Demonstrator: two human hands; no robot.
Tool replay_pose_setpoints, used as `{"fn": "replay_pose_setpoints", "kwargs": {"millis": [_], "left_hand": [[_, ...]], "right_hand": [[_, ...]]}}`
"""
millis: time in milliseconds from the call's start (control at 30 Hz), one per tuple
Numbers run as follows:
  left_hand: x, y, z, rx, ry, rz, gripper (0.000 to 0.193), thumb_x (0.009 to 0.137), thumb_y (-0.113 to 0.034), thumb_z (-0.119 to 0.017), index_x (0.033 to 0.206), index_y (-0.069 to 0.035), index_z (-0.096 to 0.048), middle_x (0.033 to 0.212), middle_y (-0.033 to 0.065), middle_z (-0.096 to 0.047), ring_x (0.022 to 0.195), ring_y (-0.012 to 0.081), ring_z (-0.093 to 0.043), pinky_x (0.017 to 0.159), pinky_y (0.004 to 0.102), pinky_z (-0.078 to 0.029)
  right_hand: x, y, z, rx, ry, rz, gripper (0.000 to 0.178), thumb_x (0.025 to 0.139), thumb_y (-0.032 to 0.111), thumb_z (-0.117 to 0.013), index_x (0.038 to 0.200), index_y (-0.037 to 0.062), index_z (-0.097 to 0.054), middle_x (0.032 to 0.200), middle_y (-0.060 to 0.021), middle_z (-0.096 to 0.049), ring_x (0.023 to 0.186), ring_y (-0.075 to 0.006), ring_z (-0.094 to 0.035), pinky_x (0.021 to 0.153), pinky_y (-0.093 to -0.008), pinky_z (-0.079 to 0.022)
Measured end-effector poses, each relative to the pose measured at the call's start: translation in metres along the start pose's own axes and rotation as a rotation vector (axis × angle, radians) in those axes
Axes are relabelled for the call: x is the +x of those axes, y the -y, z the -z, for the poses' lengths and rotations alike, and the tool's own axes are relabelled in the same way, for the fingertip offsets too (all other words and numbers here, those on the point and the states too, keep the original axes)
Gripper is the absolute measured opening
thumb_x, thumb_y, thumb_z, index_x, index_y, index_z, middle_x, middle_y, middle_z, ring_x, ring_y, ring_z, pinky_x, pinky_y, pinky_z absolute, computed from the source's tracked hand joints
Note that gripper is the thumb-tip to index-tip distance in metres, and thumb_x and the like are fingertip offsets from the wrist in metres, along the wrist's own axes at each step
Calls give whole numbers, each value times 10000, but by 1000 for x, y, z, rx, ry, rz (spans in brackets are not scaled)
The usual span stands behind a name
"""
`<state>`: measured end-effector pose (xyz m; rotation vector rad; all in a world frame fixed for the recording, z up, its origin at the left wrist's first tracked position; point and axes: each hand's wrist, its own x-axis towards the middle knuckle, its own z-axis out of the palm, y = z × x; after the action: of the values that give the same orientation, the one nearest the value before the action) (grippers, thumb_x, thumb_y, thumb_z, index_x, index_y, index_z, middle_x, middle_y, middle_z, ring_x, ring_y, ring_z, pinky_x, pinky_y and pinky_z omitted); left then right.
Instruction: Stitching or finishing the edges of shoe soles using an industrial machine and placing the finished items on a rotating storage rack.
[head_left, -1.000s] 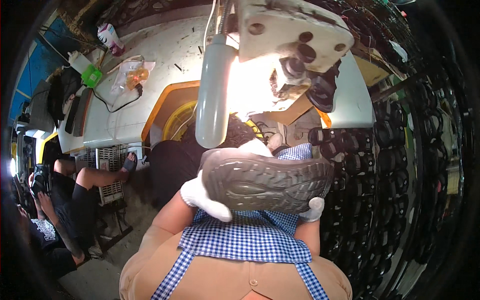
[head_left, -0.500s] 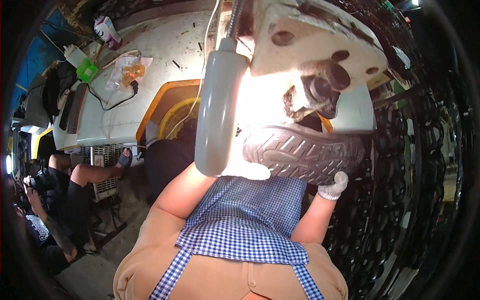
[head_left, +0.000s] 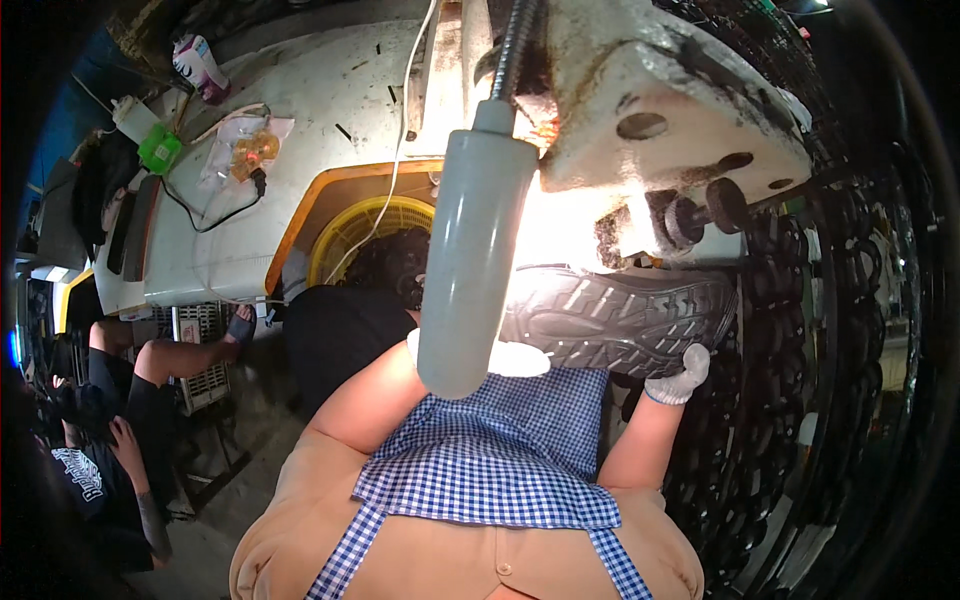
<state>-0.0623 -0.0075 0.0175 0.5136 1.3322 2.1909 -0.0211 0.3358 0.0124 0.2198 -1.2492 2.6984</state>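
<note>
A black shoe (head_left: 625, 320) is held crosswise between my hands, its treaded sole turned toward me. My left hand (head_left: 518, 359), in a white glove, grips its left end; the grey lamp (head_left: 478, 260) in front hides part of that hand and wrist. My right hand (head_left: 682, 378), in a pale knitted glove, is closed at the lower right end of the sole. Just above the shoe are the dark round rollers (head_left: 705, 212) of a worn white machine (head_left: 600, 110). Strong glare washes out the spot where shoe and machine meet, so contact cannot be made out.
A white worktable (head_left: 330, 110) with a yellow-edged cutout extends left. On it lie a plastic bag (head_left: 250, 150), a green-based bottle (head_left: 158, 148) and a purple-white bottle (head_left: 200, 68). Beneath is a yellow basket (head_left: 340, 235) with dark pieces. Racks (head_left: 770, 370) stand right; another person (head_left: 110, 440) sits left.
The lamp and machine appear farther right in the view, and the lamp sits lower. The shoe and both hands are slightly lower, still gripping. The other person's arms have moved.
</note>
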Motion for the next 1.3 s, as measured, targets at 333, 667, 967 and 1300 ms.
{"fn": "replay_pose_setpoints", "kwargs": {"millis": [333, 667, 967, 1300], "left_hand": [[-34, -11, 34, -81, -37, -33, 931, 687, -101, -903, 1482, -44, -422, 1395, 68, -556, 1310, 202, -504, 1118, 385, -418], [-77, -52, 41, -760, -223, -205, 744, 726, 41, -725, 1429, 13, -486, 1366, 164, -604, 1248, 315, -605, 1063, 453, -497], [-138, -7, 86, -566, -485, -212, 931, 580, -38, -812, 1452, -57, -484, 1399, 136, -582, 1315, 377, -536, 1089, 537, -468], [-159, 18, 77, -540, -503, -367, 912, 815, -380, -811, 1551, -97, -356, 1552, 141, -439, 1442, 345, -409, 1217, 513, -303]], "right_hand": [[5, -14, -48, -152, -36, -24, 881, 691, 18, -735, 1502, -2, -391, 1455, -205, -519, 1314, -374, -541, 1099, -533, -464], [4, -79, -111, -282, 184, -248, 776, 787, -61, -673, 1501, -12, -373, 1439, -212, -527, 1300, -351, -556, 1074, -486, -494], [23, -119, -156, -468, 517, -242, 739, 827, 127, -795, 1459, 20, -428, 1373, -124, -581, 1272, -247, -565, 1056, -393, -484], [74, -78, -167, -452, 856, -657, 679, 771, 156, -877, 1366, 32, -574, 1268, -82, -671, 1155, -170, -624, 1023, -337, -506]]}}
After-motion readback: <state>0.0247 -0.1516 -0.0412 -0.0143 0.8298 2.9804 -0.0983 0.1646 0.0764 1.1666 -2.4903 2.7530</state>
